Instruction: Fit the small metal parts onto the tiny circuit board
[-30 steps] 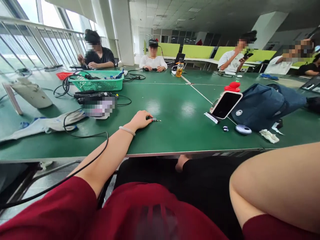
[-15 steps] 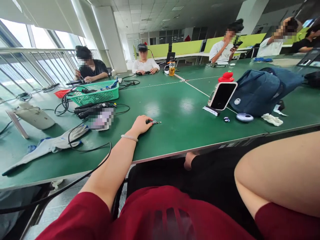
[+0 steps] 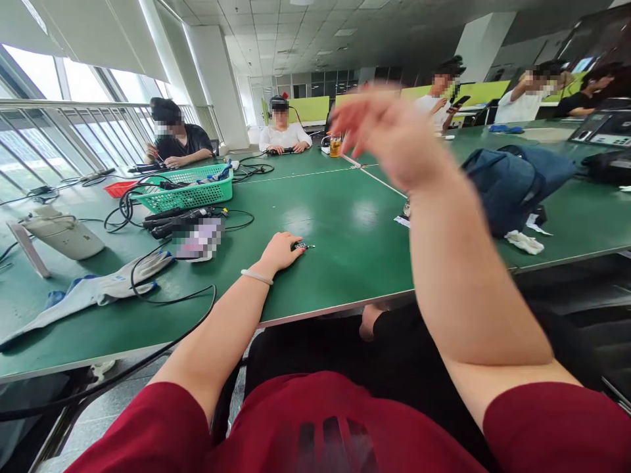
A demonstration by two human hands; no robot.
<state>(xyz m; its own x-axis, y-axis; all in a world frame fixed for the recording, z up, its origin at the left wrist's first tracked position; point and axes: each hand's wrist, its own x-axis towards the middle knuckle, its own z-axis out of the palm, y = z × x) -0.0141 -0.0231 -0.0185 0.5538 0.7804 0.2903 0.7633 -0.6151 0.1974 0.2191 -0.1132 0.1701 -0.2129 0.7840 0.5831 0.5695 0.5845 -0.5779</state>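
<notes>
My left hand (image 3: 282, 251) rests on the green table (image 3: 345, 263), its fingers curled over a small black and metal object (image 3: 302, 246) whose tip sticks out to the right. A pale bracelet circles that wrist. My right hand (image 3: 389, 135) is raised in the air above the table's middle, blurred by motion, fingers spread apart and holding nothing. It hides the phone that leaned near the navy backpack (image 3: 513, 180).
A green basket (image 3: 185, 190) with cables, black tools and a black cord (image 3: 162, 299) lie at the left, with a grey cloth (image 3: 98, 289) nearer. A crumpled tissue (image 3: 525, 242) lies by the backpack. Several people sit along the far side.
My right arm has swung up from below the table edge into the air in front of the phone. The left hand has stayed on the small object.
</notes>
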